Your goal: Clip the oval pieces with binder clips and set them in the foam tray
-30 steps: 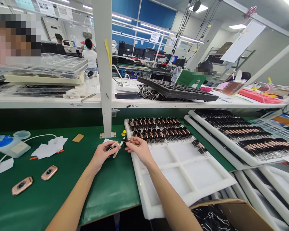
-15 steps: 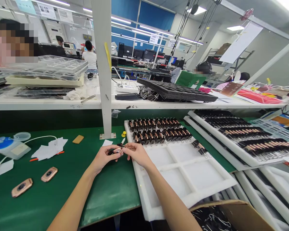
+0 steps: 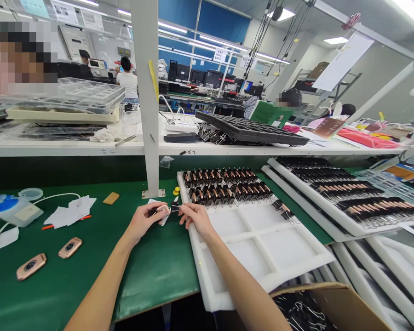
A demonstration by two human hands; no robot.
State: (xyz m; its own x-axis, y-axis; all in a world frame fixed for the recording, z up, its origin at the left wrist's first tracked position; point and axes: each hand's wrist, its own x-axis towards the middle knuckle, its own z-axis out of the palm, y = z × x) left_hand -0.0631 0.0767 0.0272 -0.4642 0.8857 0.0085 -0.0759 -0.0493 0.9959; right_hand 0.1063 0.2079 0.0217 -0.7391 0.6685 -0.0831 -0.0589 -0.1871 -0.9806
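Observation:
My left hand (image 3: 140,224) is closed round a small rose-gold watch case (image 3: 163,209); a dark part shows at its left, too small to make out. Just right of the case, a black binder clip (image 3: 175,207) is pinched by its wire handles in my right hand (image 3: 199,219). A narrow gap shows between clip and case. Two more rose-gold watch cases, a nearer one (image 3: 31,266) and a farther one (image 3: 70,247), lie on the green mat with round dark backs up.
Right of my hands lies a white foam tray (image 3: 258,239) with rows of clipped cases at its back; stacked trays (image 3: 334,220) stand farther right. A cardboard box (image 3: 348,301) of binder clips sits at the front. A blue-topped bottle (image 3: 15,211) and white papers (image 3: 67,211) lie left.
The binder clip in my right hand has come away from the watch case, and a gap shows between them. My left hand has shifted slightly left with the case.

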